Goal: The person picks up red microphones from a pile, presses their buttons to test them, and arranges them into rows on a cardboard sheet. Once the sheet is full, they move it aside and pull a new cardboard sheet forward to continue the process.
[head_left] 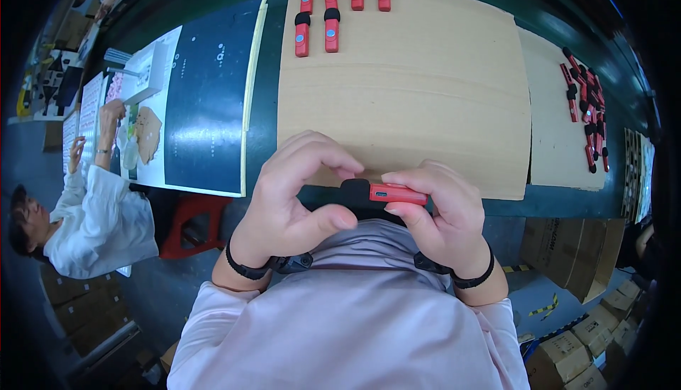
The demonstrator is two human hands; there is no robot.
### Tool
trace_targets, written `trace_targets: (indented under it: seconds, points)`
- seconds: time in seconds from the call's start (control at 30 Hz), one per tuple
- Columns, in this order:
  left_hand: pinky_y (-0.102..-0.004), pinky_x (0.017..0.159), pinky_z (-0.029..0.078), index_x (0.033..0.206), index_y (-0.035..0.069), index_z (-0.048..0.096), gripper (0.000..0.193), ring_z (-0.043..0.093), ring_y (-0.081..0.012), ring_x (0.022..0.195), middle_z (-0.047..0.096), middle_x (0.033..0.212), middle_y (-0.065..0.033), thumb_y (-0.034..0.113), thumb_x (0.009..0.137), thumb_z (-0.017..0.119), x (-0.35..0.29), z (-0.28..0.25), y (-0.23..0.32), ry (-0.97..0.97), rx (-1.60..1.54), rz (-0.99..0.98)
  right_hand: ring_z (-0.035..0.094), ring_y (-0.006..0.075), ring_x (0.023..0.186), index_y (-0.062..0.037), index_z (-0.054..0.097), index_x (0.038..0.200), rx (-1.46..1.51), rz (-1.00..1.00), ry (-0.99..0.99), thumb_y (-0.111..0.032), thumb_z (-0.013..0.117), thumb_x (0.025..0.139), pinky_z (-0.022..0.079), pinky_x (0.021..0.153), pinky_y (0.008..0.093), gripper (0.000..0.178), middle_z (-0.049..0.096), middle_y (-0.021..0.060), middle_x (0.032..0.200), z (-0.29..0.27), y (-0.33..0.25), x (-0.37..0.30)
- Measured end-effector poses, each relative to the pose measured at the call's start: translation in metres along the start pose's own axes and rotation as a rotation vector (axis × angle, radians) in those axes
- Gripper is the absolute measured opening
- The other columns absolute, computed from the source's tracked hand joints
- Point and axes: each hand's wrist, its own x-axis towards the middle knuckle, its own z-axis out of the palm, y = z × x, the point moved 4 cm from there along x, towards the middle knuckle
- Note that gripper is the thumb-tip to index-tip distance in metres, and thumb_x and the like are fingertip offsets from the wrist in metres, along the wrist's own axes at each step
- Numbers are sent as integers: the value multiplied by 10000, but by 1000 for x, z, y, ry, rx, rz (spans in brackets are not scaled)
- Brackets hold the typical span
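Observation:
My right hand (447,209) pinches a small red microphone (401,193) between thumb and fingers, with a small port showing on its side. A black foam cap (355,193) covers its left end. My left hand (294,195) is open around that cap, thumb and fingers apart; whether a fingertip touches the foam I cannot tell. Both hands are over the near edge of a cardboard sheet (404,106). Several like red microphones (331,35) with black caps lie in two rows at its far left corner.
At the right, a heap of red microphones (589,110) lies on a second cardboard piece (550,156). A dark blue board (206,106) lies to the left. Beyond it a co-worker (99,213) works beside a red stool (195,227). Cartons (567,248) stand on the floor at right.

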Motion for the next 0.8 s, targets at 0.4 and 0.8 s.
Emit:
trace_targets:
  seconds: [0.4, 0.8]
  points:
    - [-329, 745, 459, 908, 15, 634, 204, 600, -244, 788, 634, 840, -103, 86, 758, 752, -1, 4, -3, -2, 36, 29, 573, 153, 802, 44, 634, 1064, 325, 278, 102, -20, 703, 815, 471, 723, 266, 266, 625, 88, 885, -2, 12, -11]
    - [-339, 750, 469, 943, 12, 636, 267, 600, -256, 813, 625, 861, -109, 25, 703, 752, 17, 4, 2, -62, 109, 92, 522, 133, 728, -13, 613, 1127, 240, 215, 59, -43, 744, 766, 437, 633, 232, 385, 608, 74, 948, -2, 20, -7]
